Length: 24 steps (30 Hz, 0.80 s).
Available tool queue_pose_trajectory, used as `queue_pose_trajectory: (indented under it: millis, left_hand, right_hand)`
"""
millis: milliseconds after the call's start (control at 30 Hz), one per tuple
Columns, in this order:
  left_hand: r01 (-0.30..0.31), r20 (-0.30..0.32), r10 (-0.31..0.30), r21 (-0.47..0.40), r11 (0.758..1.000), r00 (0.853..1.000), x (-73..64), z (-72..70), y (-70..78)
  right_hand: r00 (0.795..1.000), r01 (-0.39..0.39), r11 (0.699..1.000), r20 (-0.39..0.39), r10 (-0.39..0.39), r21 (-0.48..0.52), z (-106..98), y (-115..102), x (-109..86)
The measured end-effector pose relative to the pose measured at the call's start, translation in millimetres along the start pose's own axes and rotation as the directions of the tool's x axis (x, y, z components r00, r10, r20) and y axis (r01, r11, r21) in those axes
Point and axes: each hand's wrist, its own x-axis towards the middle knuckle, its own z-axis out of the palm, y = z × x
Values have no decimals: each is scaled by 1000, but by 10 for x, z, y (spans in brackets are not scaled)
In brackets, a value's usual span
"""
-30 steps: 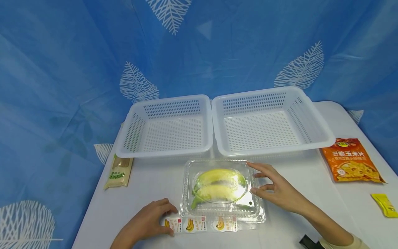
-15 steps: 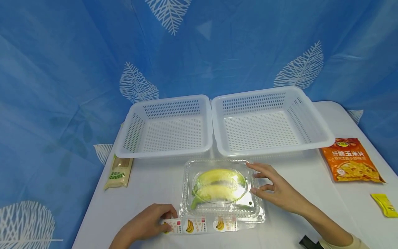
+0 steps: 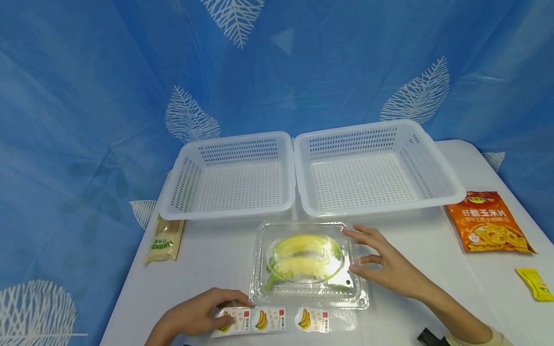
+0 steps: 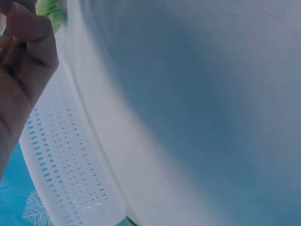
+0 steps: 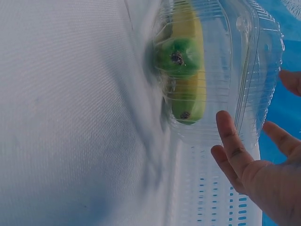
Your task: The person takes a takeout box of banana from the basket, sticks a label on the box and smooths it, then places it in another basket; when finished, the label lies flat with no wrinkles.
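Observation:
A clear plastic clamshell box (image 3: 265, 240) holds bananas (image 3: 298, 266), yellow with green ends, on the white table. In front of it lies a strip of banana stickers (image 3: 269, 319) on pale backing. My left hand (image 3: 196, 311) pinches the strip's left end, thumb on top and fingers toward the box. At the box's right side, my right hand (image 3: 391, 266) rests its spread fingertips against the edge. In the right wrist view, that hand's fingers (image 5: 235, 146) stand beside the clear wall. The left wrist view shows the left hand (image 4: 26, 66) with curled fingers; its grip is cut off.
Two white perforated baskets, a left one (image 3: 229, 215) and a right one (image 3: 385, 209), stand side by side behind the box. A tan packet (image 3: 165, 240) lies at left, an orange snack bag (image 3: 491, 223) and a small yellow packet (image 3: 535, 284) at right.
My left hand has taken hold of the sticker strip's end and drawn it slightly left and toward me, away from the box's front edge. The right hand has barely moved.

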Motion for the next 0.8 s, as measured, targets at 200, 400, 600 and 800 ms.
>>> queue_pose_trajectory:
  millis: [200, 400, 600, 800]
  left_hand:
    - [-149, 49, 150, -17, 989, 988, 3, -4, 141]
    - [-224, 75, 220, 37, 974, 973, -1, -92, 418]
    - [-326, 64, 322, 71, 943, 945, 35, -232, 654]
    - [-295, -13, 306, 233, 927, 952, 138, -400, 800]
  right_hand:
    - [1000, 17, 997, 14, -16, -74, 5, -5, -31]
    - [999, 51, 986, -8, -52, -161, 4, -30, -29]
    - [993, 94, 963, -46, -109, -253, -3, -93, -36]
    - [992, 112, 958, -32, -125, -264, 10, -163, -52]
